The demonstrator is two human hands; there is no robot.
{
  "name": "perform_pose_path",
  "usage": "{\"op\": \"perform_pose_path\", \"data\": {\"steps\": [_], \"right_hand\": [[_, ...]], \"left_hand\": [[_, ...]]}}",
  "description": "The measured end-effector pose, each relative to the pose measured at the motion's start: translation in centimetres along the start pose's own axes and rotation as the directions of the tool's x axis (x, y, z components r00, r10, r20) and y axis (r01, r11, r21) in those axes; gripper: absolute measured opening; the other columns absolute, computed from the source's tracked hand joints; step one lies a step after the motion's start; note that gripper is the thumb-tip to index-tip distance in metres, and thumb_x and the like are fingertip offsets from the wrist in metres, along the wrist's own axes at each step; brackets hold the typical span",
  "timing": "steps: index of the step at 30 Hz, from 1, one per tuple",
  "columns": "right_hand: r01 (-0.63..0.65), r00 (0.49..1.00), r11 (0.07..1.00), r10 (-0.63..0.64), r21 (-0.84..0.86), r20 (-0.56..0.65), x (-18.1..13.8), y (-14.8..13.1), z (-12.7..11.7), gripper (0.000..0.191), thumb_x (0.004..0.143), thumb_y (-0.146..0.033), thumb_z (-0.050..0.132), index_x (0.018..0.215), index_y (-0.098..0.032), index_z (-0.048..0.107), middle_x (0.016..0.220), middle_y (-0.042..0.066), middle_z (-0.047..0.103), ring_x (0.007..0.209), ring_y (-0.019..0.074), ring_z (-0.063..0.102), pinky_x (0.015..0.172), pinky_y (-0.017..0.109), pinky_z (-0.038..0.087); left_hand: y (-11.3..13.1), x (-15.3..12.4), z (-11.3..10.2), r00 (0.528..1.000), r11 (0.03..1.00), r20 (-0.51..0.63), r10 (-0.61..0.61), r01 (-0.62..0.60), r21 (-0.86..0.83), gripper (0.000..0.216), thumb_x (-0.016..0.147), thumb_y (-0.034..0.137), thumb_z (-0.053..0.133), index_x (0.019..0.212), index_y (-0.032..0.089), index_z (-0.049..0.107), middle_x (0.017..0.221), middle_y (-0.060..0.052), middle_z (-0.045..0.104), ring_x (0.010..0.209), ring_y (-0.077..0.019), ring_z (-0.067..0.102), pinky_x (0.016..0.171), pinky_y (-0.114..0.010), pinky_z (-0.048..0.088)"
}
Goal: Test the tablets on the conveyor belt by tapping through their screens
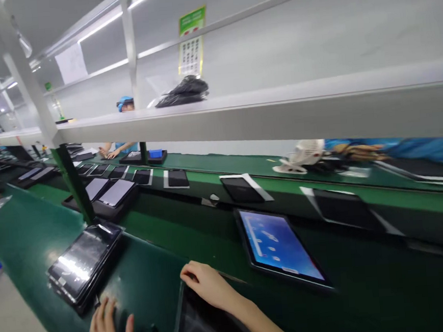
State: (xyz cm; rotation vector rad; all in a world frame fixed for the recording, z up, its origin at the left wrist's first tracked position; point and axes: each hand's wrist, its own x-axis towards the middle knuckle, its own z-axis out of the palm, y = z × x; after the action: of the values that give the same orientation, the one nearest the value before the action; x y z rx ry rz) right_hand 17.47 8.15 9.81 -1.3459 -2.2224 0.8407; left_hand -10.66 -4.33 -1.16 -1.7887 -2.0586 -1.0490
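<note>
My right hand [208,284] rests on the top edge of a dark tablet [203,328] lying at the bench's near edge, fingers curled over its corner. My left hand [107,331] lies to its left on the green bench [149,274], fingers around a small dark object I cannot make out. A stack of dark tablets [85,261] sits just beyond the left hand. A lit tablet with a blue screen [279,246] lies on the belt ahead of the right hand.
A green conveyor [207,177] carries several dark tablets away to the left. A white shelf [240,113] runs overhead with a black bag [185,92] on it. A green post [73,183] stands left. Other people's hands work across the belt.
</note>
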Motion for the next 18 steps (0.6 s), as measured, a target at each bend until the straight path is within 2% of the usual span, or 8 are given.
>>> {"op": "perform_pose_path", "data": {"steps": [1, 3, 5, 8, 11, 14, 16, 18], "right_hand": [[0.014, 1.000, 1.000, -0.014, -0.015, 0.024, 0.0, -0.1, 0.4, 0.019, 0.094, -0.005, 0.054, 0.086, -0.015, 0.068, 0.088, 0.005, 0.063, 0.084, 0.0217, 0.059, 0.074, 0.029, 0.043], [0.063, 0.995, 0.997, -0.059, -0.041, 0.084, -0.3, -0.8, 1.5, 0.018, 0.095, -0.004, 0.056, 0.090, -0.015, 0.069, 0.092, 0.005, 0.063, 0.090, 0.0217, 0.057, 0.080, 0.030, 0.043], [0.151, 0.975, 0.987, -0.139, -0.058, 0.176, -0.9, -1.9, 3.1, 0.013, 0.093, -0.008, 0.066, 0.095, -0.020, 0.071, 0.096, 0.003, 0.064, 0.096, 0.0224, 0.055, 0.086, 0.030, 0.042], [0.259, 0.926, 0.961, -0.219, -0.095, 0.308, -1.6, -3.8, 6.1, 0.027, 0.076, -0.015, 0.089, 0.098, -0.019, 0.073, 0.099, 0.006, 0.063, 0.101, 0.0287, 0.053, 0.089, 0.036, 0.044], [0.245, 0.932, 0.957, -0.189, -0.153, 0.308, -1.3, -4.5, 7.6, 0.018, 0.079, -0.011, 0.084, 0.092, -0.011, 0.073, 0.097, 0.012, 0.062, 0.099, 0.0324, 0.054, 0.088, 0.040, 0.046], [0.212, 0.958, 0.968, -0.178, -0.137, 0.223, -0.3, -3.7, 6.1, 0.010, 0.090, -0.006, 0.071, 0.096, -0.013, 0.071, 0.100, 0.010, 0.061, 0.098, 0.0270, 0.056, 0.088, 0.033, 0.045], [0.182, 0.974, 0.979, -0.166, -0.092, 0.154, 0.3, -2.3, 4.1, 0.016, 0.092, -0.004, 0.066, 0.101, -0.016, 0.070, 0.101, 0.007, 0.061, 0.096, 0.0222, 0.057, 0.087, 0.028, 0.045], [0.128, 0.989, 0.991, -0.124, -0.039, 0.081, 0.9, -0.4, 2.2, 0.018, 0.096, -0.004, 0.059, 0.103, -0.017, 0.069, 0.099, 0.005, 0.062, 0.094, 0.0195, 0.059, 0.086, 0.027, 0.045]], "left_hand": [[-0.3, 0.4, -0.5, 0.993, 0.992, 0.019, 0.114, -0.115, 0.043, 0.041, 0.085, 0.052, 0.055, 0.112, 0.024, 0.067, 0.119, -0.011, 0.067, 0.112, -0.0341, 0.059, 0.094, -0.054, 0.047], [0.0, 0.8, -1.3, 0.931, 0.941, 0.174, 0.320, -0.334, 0.059, 0.034, 0.083, 0.054, 0.062, 0.107, 0.030, 0.067, 0.115, -0.005, 0.069, 0.108, -0.0303, 0.059, 0.091, -0.050, 0.048], [0.9, 0.8, -1.7, 0.863, 0.898, 0.291, 0.412, -0.438, 0.028, 0.029, 0.076, 0.053, 0.071, 0.097, 0.033, 0.069, 0.111, -0.001, 0.069, 0.105, -0.0278, 0.059, 0.089, -0.046, 0.048], [1.9, 1.0, -1.6, 0.846, 0.891, 0.308, 0.436, -0.453, -0.018, 0.015, 0.073, 0.038, 0.079, 0.081, 0.032, 0.068, 0.103, 0.002, 0.069, 0.100, -0.0256, 0.059, 0.086, -0.042, 0.047], [2.2, 2.7, -0.9, 0.865, 0.899, 0.250, 0.434, -0.436, -0.052, 0.007, 0.078, 0.030, 0.074, 0.081, 0.031, 0.068, 0.097, 0.002, 0.069, 0.096, -0.0246, 0.060, 0.082, -0.039, 0.047], [3.5, 5.3, 0.0, 0.903, 0.917, 0.160, 0.399, -0.392, -0.073, 0.009, 0.087, 0.034, 0.062, 0.083, 0.028, 0.068, 0.096, -0.002, 0.068, 0.095, -0.0270, 0.059, 0.079, -0.043, 0.047], [5.2, 6.4, 0.1, 0.936, 0.939, 0.086, 0.342, -0.337, -0.073, 0.016, 0.092, 0.035, 0.055, 0.092, 0.025, 0.067, 0.109, -0.008, 0.065, 0.102, -0.0298, 0.056, 0.083, -0.049, 0.047], [6.8, 6.2, -0.2, 0.951, 0.950, 0.068, 0.303, -0.295, -0.106, 0.025, 0.094, 0.033, 0.051, 0.113, 0.023, 0.061, 0.128, -0.012, 0.056, 0.116, -0.0308, 0.052, 0.091, -0.052, 0.047]]}}
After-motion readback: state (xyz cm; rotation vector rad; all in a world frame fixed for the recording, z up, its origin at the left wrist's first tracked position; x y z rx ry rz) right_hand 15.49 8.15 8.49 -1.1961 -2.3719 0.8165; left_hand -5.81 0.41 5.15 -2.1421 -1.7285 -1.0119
